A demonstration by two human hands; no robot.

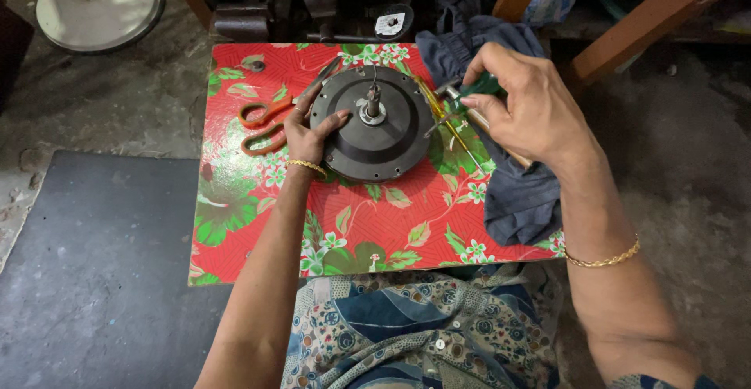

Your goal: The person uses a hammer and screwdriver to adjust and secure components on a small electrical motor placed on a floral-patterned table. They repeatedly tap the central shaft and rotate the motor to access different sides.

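Observation:
A round dark grey motor housing with a short metal shaft at its centre lies on a small table with a red floral cover. My left hand rests flat on the housing's left rim, fingers spread. To the right of the housing, my right hand grips a green-handled tool over a dark blue cloth. A yellow-handled screwdriver lies on the table just under that hand.
Orange-handled scissors lie left of the housing. A small metal washer sits near the table's back left corner. A white round disc lies on the floor at top left, wooden legs at top right, a dark mat at left.

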